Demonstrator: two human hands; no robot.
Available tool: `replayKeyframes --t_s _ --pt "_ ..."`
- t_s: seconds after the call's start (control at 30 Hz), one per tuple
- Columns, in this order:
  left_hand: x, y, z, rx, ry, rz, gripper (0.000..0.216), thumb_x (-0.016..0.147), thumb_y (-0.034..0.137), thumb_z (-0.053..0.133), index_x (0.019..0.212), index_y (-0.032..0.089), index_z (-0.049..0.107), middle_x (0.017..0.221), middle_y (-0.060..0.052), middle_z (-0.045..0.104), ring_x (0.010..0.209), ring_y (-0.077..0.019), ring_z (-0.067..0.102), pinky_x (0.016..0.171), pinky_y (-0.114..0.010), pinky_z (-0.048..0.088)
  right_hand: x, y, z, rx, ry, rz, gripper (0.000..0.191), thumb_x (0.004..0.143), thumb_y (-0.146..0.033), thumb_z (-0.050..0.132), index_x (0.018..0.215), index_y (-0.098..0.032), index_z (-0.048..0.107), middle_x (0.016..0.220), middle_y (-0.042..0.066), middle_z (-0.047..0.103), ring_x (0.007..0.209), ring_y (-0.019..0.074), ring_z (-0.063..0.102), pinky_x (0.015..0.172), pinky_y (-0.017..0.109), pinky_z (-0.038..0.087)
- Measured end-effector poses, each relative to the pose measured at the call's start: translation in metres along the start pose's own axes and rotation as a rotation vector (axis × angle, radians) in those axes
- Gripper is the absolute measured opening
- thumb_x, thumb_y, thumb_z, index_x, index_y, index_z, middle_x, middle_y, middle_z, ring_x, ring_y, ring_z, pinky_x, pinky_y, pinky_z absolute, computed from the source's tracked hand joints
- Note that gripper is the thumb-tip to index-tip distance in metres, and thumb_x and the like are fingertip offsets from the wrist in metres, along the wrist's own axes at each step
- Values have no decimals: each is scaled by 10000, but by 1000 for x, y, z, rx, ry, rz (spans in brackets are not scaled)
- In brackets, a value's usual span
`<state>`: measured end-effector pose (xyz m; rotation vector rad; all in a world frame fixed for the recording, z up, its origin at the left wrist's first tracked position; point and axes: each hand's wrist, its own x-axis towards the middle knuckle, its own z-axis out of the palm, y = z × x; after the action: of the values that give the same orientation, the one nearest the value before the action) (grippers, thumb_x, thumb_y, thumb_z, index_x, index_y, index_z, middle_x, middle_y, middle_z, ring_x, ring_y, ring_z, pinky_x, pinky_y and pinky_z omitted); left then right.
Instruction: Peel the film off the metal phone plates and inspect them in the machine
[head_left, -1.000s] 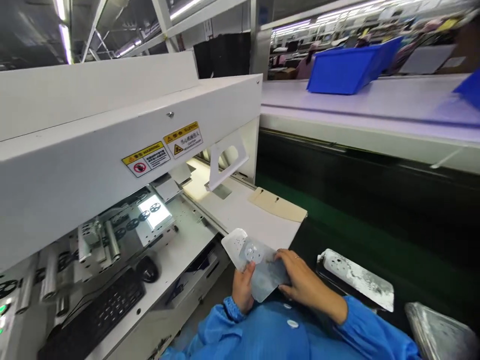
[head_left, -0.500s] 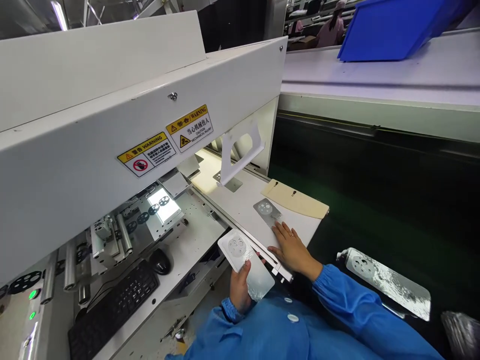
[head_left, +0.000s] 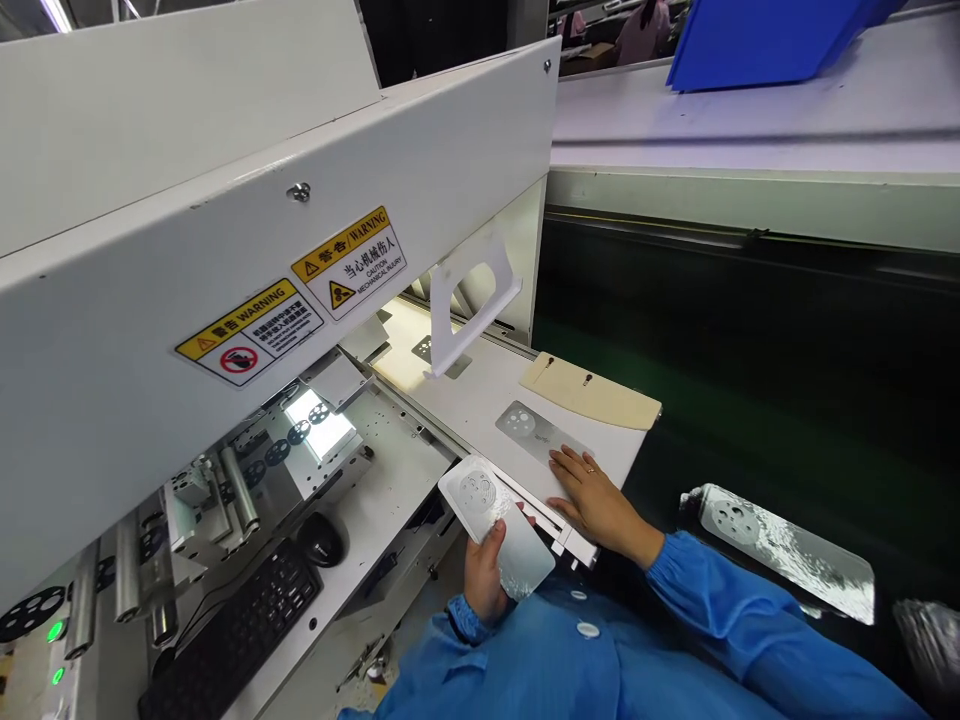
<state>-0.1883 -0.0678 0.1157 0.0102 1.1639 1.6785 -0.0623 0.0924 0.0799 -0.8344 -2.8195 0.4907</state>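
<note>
My left hand [head_left: 486, 580] grips a clear plastic tray [head_left: 495, 524] with a round camera-shaped recess, held tilted in front of my chest. My right hand [head_left: 598, 500] lies flat, fingers stretched out, on the white machine feed table [head_left: 480, 395], fingertips touching the near end of a grey phone back cover [head_left: 537, 432] with round camera holes. The cover lies flat on the feed table, pointing toward the machine opening. Another grey cover [head_left: 424, 348] lies deeper inside the opening.
The white machine housing [head_left: 225, 230] with yellow warning labels [head_left: 352, 262] overhangs the feed table. A beige plate [head_left: 591, 392] lies at the table's right edge. A film-wrapped cover [head_left: 787, 548] rests on the dark green conveyor [head_left: 787, 400]. Keyboard [head_left: 232, 632] and mouse [head_left: 321, 538] sit lower left; a blue bin [head_left: 757, 40] stands behind.
One second ago both hands held tray and cover together. My right hand then laid the grey cover on the feed table and stays on it; my left hand keeps the tray.
</note>
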Motion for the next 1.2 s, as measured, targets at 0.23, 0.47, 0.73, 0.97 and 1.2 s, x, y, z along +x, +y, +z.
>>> replayKeyframes --t_s 0.23,0.47,0.73,0.97,1.2 --pt "5 -6 0 -22 11 -13 662 602 477 784 1134 115 626 1054 -171 691 1075 -375 612 857 -441 509 36 -12 -28 -84 -15 414 522 823 -384 590 1256 -103 516 1184 210 564 1106 358 507 885 467 429" --pt "9 -12 -10 -19 -49 -1 629 667 478 750 1155 101 625 1068 -187 685 1058 -350 626 854 -424 518 57 -9 -38 -52 -142 608 627 646 -460 762 1117 -102 554 1170 167 509 1134 323 457 866 384 391" --pt "8 -11 -17 -58 -16 18 641 647 460 768 1178 137 612 1095 -169 677 1045 -345 633 835 -416 527 65 -12 -36 66 -42 603 629 564 -326 808 1092 -135 524 1060 134 583 1034 299 526 766 332 397" --pt "3 -8 -5 -82 76 51 633 617 471 773 1134 139 623 996 -153 700 1022 -356 641 806 -403 532 42 8 -16 671 183 607 198 751 -348 506 882 -206 551 553 -41 501 507 159 500 526 276 374" --pt "6 -7 -13 -49 -1 31 601 649 459 763 1134 133 622 1064 -164 686 1046 -348 632 828 -407 528 -6 58 -25 291 239 598 309 744 -379 510 927 -176 655 793 82 622 747 251 589 649 379 477"
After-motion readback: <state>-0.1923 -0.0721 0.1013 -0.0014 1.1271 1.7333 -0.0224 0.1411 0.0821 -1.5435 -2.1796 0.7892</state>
